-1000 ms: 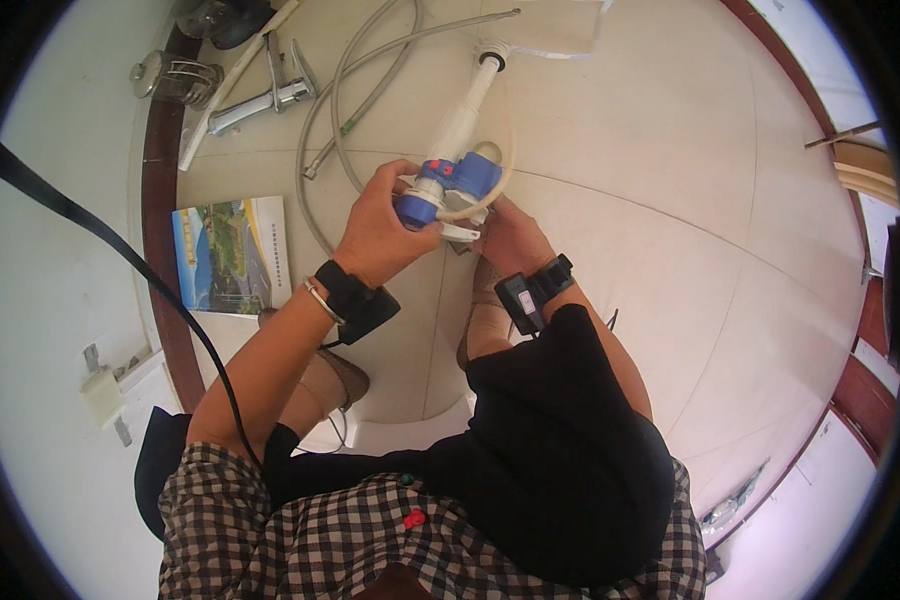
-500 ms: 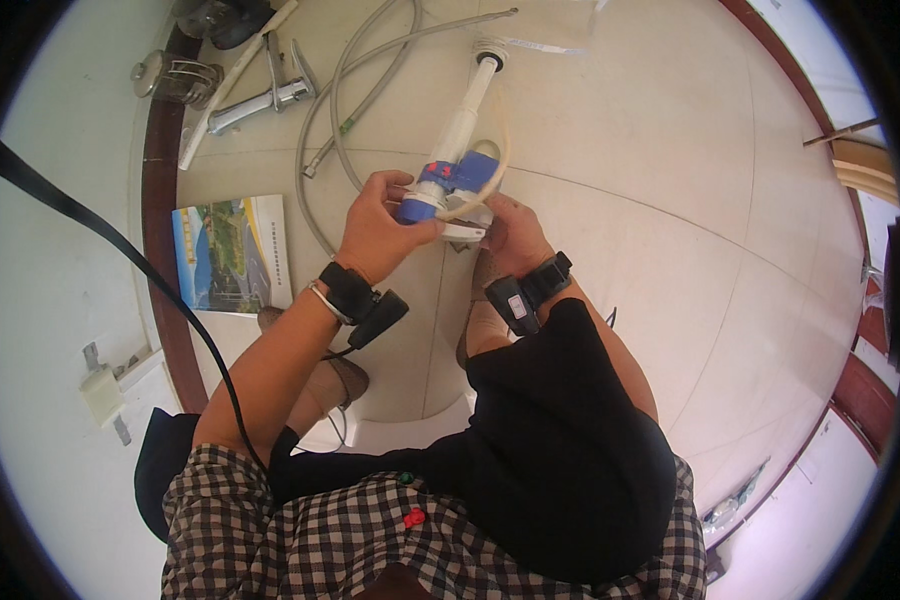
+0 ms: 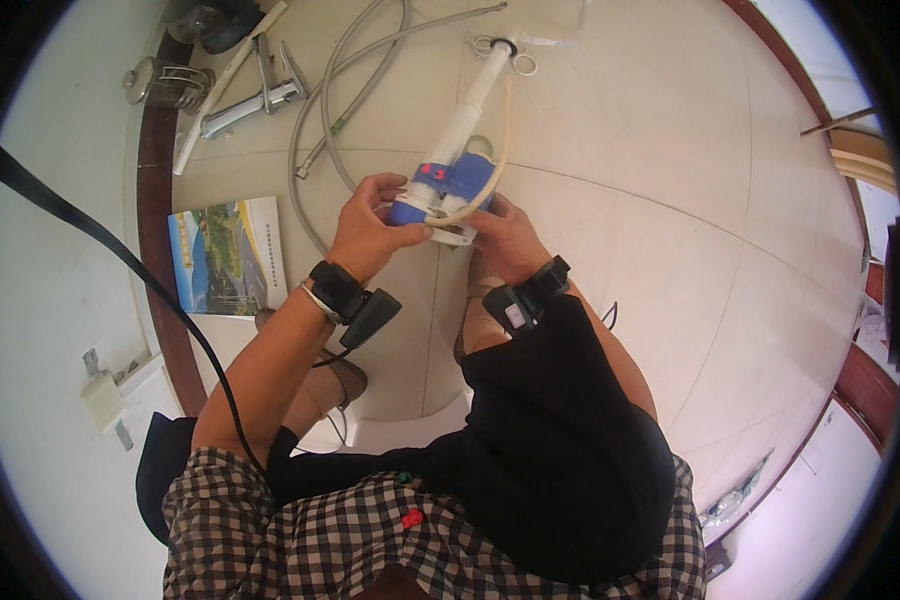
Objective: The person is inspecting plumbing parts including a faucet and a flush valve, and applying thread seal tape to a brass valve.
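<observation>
Between my hands is a toilet fill valve (image 3: 470, 115), with a long white shaft, blue parts, red dots and a thin cream tube curving along its right side. It slants, its black-washered end pointing away from me. My left hand (image 3: 368, 225) is closed round the blue near end, thumb against the white lower edge. From the other side, my right hand (image 3: 510, 245) grips the valve's near right part; some of its fingertips are hidden behind the valve. Past the far end, white rings that look like scissor handles (image 3: 525, 64) lie on the floor.
Grey flexible hoses (image 3: 297, 150) loop over the tiles at the upper left. Beside them lie a chrome faucet (image 3: 265, 97), a white rod (image 3: 220, 95) and a metal-and-glass item (image 3: 165, 82). A colourful booklet (image 3: 228, 257) rests by the left wall. A black cable (image 3: 120, 235) crosses the left side.
The valve has tilted slightly and shifted a little left and toward me at its near end. Both hands moved with it, and a white ring by the far end has come into sight.
</observation>
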Available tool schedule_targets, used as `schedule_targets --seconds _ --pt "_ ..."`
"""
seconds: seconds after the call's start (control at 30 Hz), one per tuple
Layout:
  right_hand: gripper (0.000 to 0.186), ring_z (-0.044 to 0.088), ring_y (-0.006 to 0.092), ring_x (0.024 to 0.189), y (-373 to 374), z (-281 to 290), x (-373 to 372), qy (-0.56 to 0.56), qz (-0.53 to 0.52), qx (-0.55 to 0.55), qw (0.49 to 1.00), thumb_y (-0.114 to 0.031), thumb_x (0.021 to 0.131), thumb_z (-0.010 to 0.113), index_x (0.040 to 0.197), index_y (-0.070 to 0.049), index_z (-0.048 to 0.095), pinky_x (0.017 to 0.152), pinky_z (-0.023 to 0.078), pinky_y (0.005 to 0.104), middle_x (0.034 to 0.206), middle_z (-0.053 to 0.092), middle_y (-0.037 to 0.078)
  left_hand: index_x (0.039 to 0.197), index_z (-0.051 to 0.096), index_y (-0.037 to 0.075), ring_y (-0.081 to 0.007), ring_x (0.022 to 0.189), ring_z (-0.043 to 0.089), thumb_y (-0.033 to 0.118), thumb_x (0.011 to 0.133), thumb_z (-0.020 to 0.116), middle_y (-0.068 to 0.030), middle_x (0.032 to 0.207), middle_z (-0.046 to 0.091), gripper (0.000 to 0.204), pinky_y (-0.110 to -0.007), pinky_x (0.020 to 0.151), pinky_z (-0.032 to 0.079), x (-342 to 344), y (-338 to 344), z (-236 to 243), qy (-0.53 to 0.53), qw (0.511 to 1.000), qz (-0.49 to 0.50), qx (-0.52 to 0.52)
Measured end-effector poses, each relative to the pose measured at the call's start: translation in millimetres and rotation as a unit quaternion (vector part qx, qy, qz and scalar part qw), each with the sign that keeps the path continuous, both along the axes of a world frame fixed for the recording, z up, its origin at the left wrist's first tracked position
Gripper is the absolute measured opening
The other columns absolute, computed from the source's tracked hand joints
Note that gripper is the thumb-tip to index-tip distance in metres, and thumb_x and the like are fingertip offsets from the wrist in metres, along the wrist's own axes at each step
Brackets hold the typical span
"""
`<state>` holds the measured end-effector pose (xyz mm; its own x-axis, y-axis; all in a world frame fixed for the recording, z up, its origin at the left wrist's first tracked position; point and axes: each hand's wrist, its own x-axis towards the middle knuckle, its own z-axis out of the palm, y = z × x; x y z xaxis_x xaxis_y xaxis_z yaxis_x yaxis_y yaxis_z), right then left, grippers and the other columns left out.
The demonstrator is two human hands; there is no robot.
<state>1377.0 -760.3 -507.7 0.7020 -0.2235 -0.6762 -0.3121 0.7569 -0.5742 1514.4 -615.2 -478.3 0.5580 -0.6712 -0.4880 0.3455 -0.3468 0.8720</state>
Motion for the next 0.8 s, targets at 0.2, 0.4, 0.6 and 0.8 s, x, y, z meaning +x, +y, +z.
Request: schedule_targets --seconds 0.2,0.4,0.6,0.8 --pt "0.047 0.058 0.0172 0.101 -4 -7 -3 -0.006 0.004 0.001 1.0 -0.018 0.08 0.068 0.12 -0.001 0.048 0.088 0.046 0.0329 0.111 0.058 0.008 0.123 0.045 0.0 -0.0213 0.105 0.055 0.0 0.063 0.079 -0.011 0.115 0.053 0.069 -0.034 0.089 0.049 -1 3 -11 0.092 0.996 -0.001 -0.023" --pt "0.059 0.056 0.0191 0.106 -12 13 -1 -0.098 0.035 -0.297 0.949 -0.004 0.071 0.071 0.124 0.001 0.046 0.094 0.042 0.0323 0.114 0.058 0.008 0.129 0.041 0.001 -0.0251 0.112 0.052 0.005 0.073 0.074 -0.0114 0.124 0.05 0.066 -0.036 0.096 0.044 24 7 -6 0.104 0.99 -0.01 -0.1" --pt "0.062 0.055 0.0197 0.11 -27 28 11 -0.086 0.109 -0.523 0.841 -0.002 0.068 0.072 0.125 -0.003 0.046 0.096 0.042 0.0308 0.117 0.057 0.009 0.122 0.047 0.001 -0.0279 0.112 0.056 0.015 0.093 0.051 -0.0166 0.119 0.056 0.032 -0.038 0.096 0.045 57 -22 47 0.05 0.981 0.063 -0.178" --pt "0.06 0.054 0.0185 0.107 -34 21 9 -0.099 0.063 -0.529 0.841 -0.001 0.067 0.072 0.121 -0.002 0.046 0.095 0.044 0.0314 0.115 0.055 0.008 0.105 0.056 0.0 -0.0268 0.101 0.062 0.019 0.094 0.053 -0.0147 0.103 0.064 0.022 -0.036 0.087 0.051 55 -26 45 -0.004 0.985 0.082 -0.151"
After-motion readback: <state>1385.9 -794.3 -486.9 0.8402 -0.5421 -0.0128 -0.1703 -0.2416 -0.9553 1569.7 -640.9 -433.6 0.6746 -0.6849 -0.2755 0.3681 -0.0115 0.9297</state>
